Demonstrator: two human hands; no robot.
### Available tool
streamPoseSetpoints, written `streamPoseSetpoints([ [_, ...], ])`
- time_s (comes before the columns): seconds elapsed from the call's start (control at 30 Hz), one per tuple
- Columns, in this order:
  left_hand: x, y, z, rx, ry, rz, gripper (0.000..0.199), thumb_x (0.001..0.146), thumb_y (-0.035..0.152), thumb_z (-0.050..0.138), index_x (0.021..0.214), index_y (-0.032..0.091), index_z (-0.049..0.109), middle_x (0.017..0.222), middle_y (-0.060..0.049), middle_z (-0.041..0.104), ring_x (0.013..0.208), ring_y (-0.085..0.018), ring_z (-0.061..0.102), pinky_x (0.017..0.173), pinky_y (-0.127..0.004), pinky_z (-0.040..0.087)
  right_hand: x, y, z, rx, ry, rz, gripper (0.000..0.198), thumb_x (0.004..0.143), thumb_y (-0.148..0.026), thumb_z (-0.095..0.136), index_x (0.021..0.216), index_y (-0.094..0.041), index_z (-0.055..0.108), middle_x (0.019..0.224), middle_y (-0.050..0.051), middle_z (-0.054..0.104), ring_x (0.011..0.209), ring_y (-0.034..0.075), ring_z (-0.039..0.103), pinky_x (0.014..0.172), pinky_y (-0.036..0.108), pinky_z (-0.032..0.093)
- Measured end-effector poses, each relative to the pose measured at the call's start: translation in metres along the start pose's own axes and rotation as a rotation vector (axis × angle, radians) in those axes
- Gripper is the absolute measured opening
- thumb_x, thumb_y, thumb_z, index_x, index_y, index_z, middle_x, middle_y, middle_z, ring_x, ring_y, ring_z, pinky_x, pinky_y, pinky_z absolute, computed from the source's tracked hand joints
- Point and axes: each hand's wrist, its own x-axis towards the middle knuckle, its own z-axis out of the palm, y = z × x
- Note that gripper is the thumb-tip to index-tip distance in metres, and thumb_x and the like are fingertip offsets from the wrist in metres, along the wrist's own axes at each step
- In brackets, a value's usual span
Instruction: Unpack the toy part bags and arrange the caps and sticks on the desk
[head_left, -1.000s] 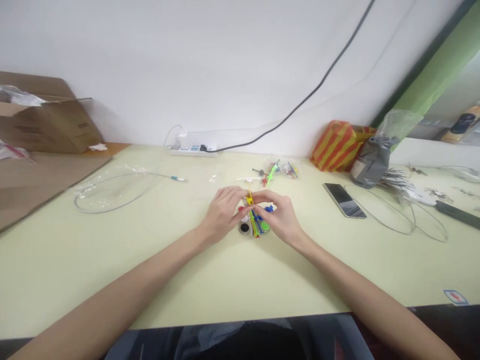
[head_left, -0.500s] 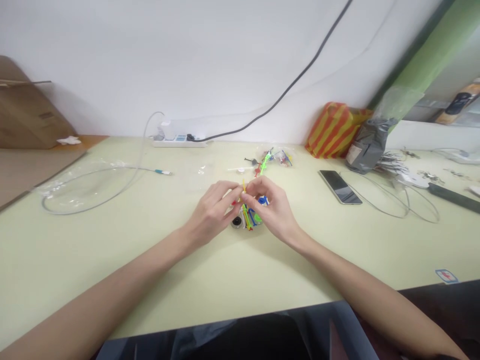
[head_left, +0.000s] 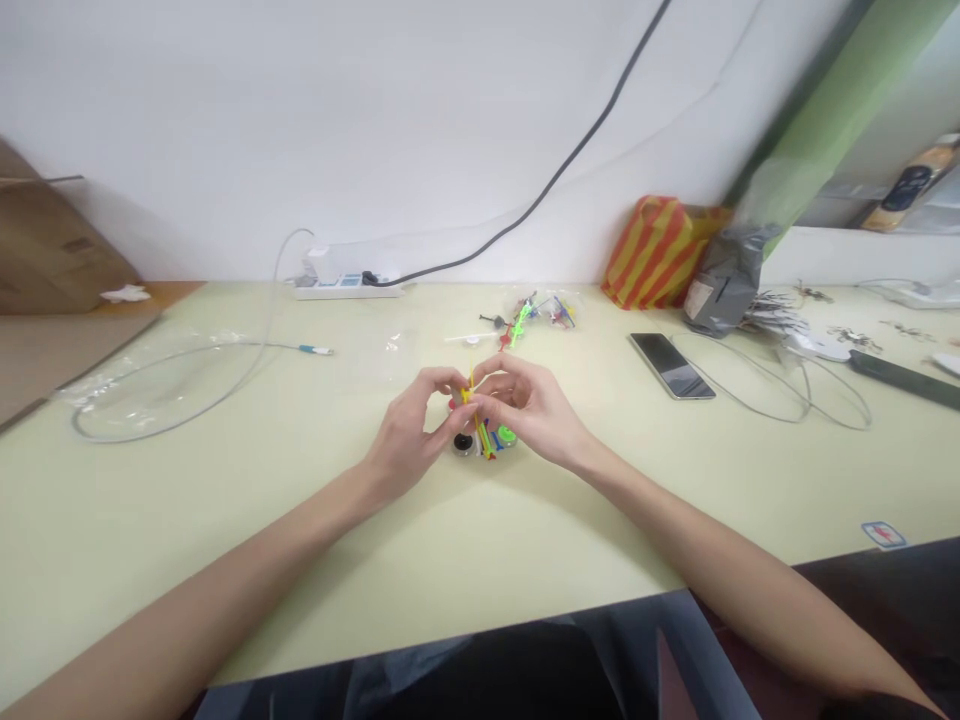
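Note:
Between the fingertips of both hands is a small yellow plastic piece (head_left: 467, 396), with a thin upright stem showing above it. My left hand (head_left: 409, 425) pinches it from the left, and my right hand (head_left: 529, 410) pinches it from the right. Just below the hands lies a cluster of small coloured plastic pieces (head_left: 487, 441), in yellow, green, blue and red, partly hidden by my fingers. A round black piece (head_left: 463, 442) is at its left and a round bright green piece (head_left: 507, 436) at its right.
Beyond my hands are a bright green piece (head_left: 520, 325), a plastic bag of coloured parts (head_left: 561, 312) and a thin white rod (head_left: 480, 337). A phone (head_left: 671, 366) and a striped bag (head_left: 652, 255) lie right. A power strip (head_left: 349, 290) and a coiled cable (head_left: 187, 435) are left.
The view has turned slightly, shifting things left. My left fingers have spread into a rounder pinch, so more of the yellow piece shows between the hands.

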Motion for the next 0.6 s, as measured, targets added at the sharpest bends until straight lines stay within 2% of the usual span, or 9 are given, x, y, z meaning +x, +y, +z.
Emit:
streamPoseSetpoints([
  [0.1, 0.0006, 0.0019, -0.0018, -0.067, -0.013, -0.041, 0.020, 0.098, 0.028, 0.064, 0.114, 0.021, 0.053, 0.098, -0.001, 0.063, 0.084, -0.013, 0.065, 0.079, -0.027, 0.055, -0.0005, -0.0009, -0.0012, 0.036, -0.056, 0.007, 0.036, 0.084, -0.046, 0.078, 0.095, -0.021, 0.055, 0.081, 0.002, 0.072, 0.069, 0.017, 0.071, 0.058, 0.026, 0.053],
  [0.2, 0.0026, 0.0040, -0.0053, -0.128, -0.107, -0.075, 0.019, 0.101, 0.029, 0.059, 0.116, 0.020, 0.055, 0.094, 0.000, 0.065, 0.079, -0.013, 0.065, 0.082, -0.029, 0.054, -0.0014, -0.0038, -0.0027, 0.049, -0.119, 0.017, 0.036, 0.087, -0.048, 0.075, 0.093, -0.021, 0.052, 0.077, 0.002, 0.073, 0.063, 0.014, 0.067, 0.052, 0.023, 0.047],
  [0.33, 0.0067, 0.0081, -0.0092, -0.157, -0.210, -0.072, 0.013, 0.104, 0.028, 0.051, 0.105, 0.019, 0.059, 0.080, 0.001, 0.064, 0.075, -0.013, 0.061, 0.079, -0.028, 0.050, -0.0008, -0.0056, -0.0071, 0.044, -0.200, 0.036, 0.037, 0.093, -0.054, 0.066, 0.093, -0.021, 0.051, 0.075, 0.003, 0.074, 0.061, 0.014, 0.067, 0.049, 0.022, 0.044],
  [0.47, 0.0057, 0.0093, -0.0075, -0.173, -0.220, -0.071, 0.008, 0.103, 0.025, 0.051, 0.101, 0.019, 0.056, 0.073, 0.003, 0.061, 0.069, -0.012, 0.058, 0.071, -0.025, 0.048, -0.0002, -0.0056, -0.0099, 0.085, -0.250, 0.062, 0.038, 0.093, -0.056, 0.066, 0.094, -0.021, 0.050, 0.076, 0.003, 0.073, 0.060, 0.014, 0.066, 0.050, 0.022, 0.043],
  [0.6, -0.0013, 0.0028, -0.0030, -0.129, -0.152, -0.047, 0.009, 0.100, 0.022, 0.052, 0.099, 0.022, 0.043, 0.080, 0.003, 0.060, 0.067, -0.011, 0.062, 0.064, -0.023, 0.048, -0.0023, -0.0082, -0.0049, 0.126, -0.265, 0.066, 0.037, 0.094, -0.056, 0.064, 0.094, -0.021, 0.050, 0.065, -0.004, 0.065, 0.051, 0.009, 0.051, 0.050, 0.021, 0.039],
])
